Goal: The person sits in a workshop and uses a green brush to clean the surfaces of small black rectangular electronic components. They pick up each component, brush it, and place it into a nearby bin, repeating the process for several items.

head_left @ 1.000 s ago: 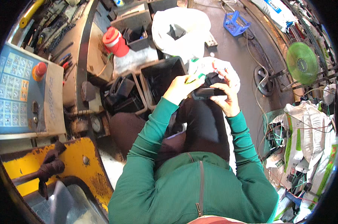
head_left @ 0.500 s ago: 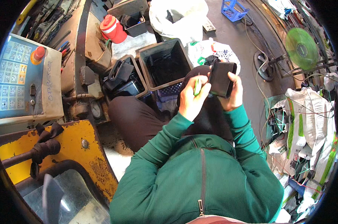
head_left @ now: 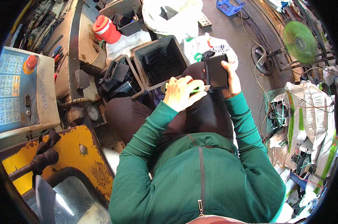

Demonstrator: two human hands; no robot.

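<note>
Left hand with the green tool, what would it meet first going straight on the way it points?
The left hand would probably first meet the black box in the right hand: the green tool points toward the box's lower left corner, though depth is unclear.

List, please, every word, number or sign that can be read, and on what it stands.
Handwritten digits, not copied here: cream side of the control panel.
Symbols on its keys: too small to read.
Dark print on the white plastic bag: unreadable.
Print on the white sacks: too small.
</note>
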